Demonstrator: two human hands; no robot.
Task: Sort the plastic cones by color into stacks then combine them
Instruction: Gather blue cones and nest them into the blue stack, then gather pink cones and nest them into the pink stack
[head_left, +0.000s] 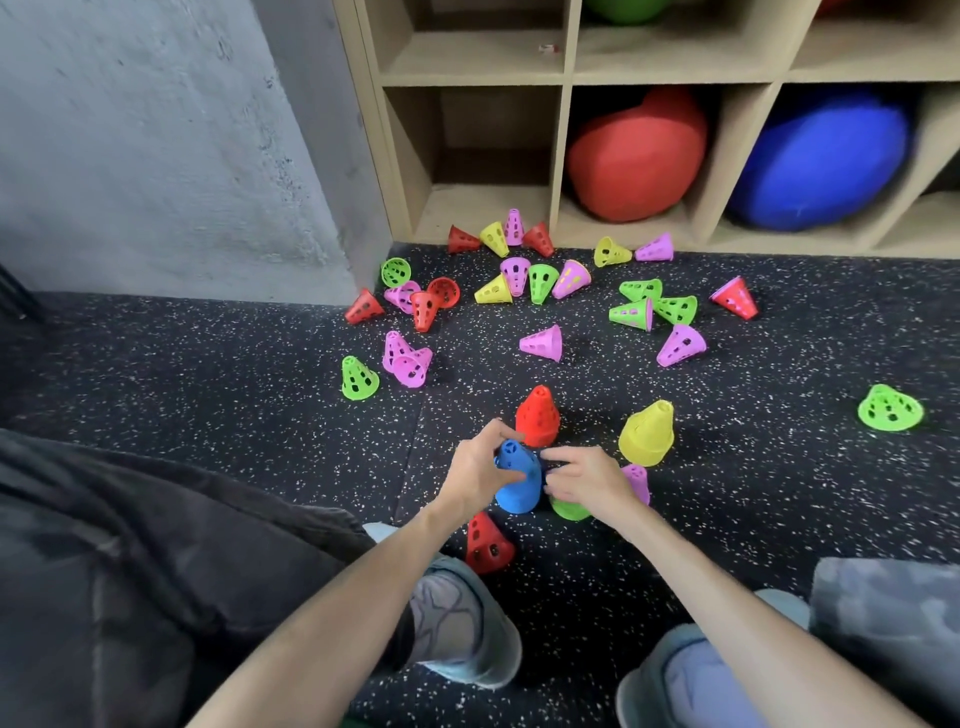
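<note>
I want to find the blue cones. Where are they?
The blue stack stands low in the middle of the head view, gripped by the left hand, just before the red stack.

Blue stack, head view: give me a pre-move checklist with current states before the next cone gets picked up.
1. Left hand has a grip on the blue stack: ok.
2. Right hand touching the stack: cannot tell, its fingertips are at the stack's edge.
3. Blue stack upright: not ok, it leans.
4. Red stack and yellow stack standing: ok.
5. Loose blue cones left on the floor: cannot tell, none in view.
</note>
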